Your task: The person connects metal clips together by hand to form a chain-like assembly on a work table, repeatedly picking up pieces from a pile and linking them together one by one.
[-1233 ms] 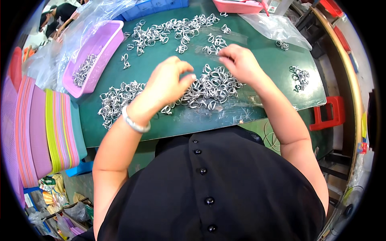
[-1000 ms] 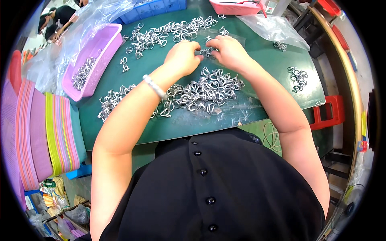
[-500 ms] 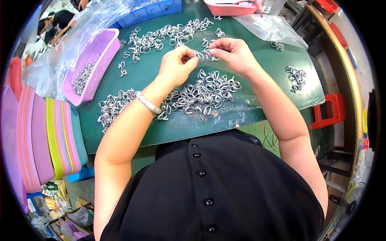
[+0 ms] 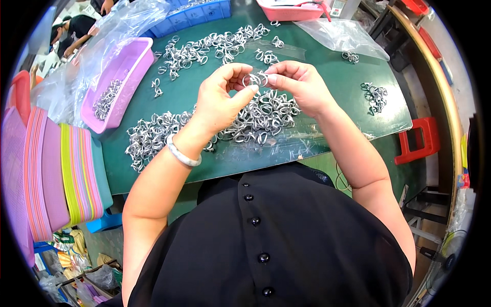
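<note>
The left hand [image 4: 219, 101] and right hand [image 4: 308, 87] are each clamping their grip on silvery rings [image 4: 255, 79] over the green bench [image 4: 353, 77]. From these, a ring pile [image 4: 266, 113] is lying at six o'clock; a purple basket [image 4: 129, 84] is sitting at nine.

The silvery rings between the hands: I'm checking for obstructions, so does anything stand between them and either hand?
Nothing visible does: left hand and right hand both touch the silvery rings directly, and the nearer pile lies on the green table.
</note>
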A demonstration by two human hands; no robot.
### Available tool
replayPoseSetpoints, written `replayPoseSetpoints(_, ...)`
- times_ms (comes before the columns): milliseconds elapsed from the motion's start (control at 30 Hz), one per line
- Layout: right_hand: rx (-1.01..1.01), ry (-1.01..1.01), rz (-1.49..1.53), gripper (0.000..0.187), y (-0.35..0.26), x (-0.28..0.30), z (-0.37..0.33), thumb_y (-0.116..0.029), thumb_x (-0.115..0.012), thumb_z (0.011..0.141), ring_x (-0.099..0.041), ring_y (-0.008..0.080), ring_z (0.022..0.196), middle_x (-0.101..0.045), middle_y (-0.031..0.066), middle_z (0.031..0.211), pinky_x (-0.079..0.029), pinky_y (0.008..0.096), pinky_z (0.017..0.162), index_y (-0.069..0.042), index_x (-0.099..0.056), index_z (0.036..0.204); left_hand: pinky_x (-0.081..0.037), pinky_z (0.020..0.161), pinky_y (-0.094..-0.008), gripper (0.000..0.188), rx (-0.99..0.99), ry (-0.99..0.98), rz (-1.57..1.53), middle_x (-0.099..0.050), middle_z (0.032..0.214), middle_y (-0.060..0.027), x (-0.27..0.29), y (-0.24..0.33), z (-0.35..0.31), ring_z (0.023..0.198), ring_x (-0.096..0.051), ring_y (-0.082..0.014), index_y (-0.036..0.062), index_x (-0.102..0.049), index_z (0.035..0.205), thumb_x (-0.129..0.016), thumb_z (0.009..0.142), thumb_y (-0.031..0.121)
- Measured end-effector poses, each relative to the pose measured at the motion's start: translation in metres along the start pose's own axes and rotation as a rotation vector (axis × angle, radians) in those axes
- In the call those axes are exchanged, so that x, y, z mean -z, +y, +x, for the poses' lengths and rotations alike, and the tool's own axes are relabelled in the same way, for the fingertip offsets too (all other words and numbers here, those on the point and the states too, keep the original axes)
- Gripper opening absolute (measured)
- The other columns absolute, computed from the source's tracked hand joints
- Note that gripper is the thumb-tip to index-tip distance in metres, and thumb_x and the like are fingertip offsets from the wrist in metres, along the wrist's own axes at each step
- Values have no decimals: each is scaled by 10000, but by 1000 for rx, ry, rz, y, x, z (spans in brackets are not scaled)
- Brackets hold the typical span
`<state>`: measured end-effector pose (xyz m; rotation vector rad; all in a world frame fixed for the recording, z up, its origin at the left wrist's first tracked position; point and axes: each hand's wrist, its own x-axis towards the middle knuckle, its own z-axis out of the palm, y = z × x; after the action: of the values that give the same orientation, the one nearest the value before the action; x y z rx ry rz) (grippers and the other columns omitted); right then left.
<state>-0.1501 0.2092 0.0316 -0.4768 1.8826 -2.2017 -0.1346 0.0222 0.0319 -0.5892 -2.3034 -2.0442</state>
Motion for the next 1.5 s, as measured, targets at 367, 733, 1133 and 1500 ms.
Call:
replayPoseSetpoints(367,126,18,72,159,6,-11,-8,-9,-604,755,-555,82,776,-604,33,846,-456,214,720,12,-590,912,-436,627,-246,294,-405,100,310,-537,784,-50,0,7,-7,694,-514,-138,38,-579,931,-645,645,12)
replayPoseSetpoints(733,84,8,114,176,10,-12,-11,-12,-604,760,-567,98,796,-609,51,860,-457,226,744,19,-584,932,-404,645,-235,289,-379,59,391,-515,803,-41,-1,18,-11,709,-473,-115,11,-578,955,-639,673,-6)
replayPoseSetpoints(1133,50,23,87,144,10,-11,-16,-20,-598,766,-551,72,764,-608,31,832,-444,204,704,7,-594,908,-398,627,-221,288,-318,57,392,-510,766,-22,-4,14,-11,677,-458,-95,8,-570,944,-659,670,8)
replayPoseSetpoints(1500,10,-1,-95,112,8,9,-21,-66,-594,773,-525,51,671,-596,4,740,-433,194,625,19,-601,845,-416,605,-193,243,30,-93,243,-540,775,-4,-3,10,-16,688,-481,-52,0,-563,932,-656,715,57)
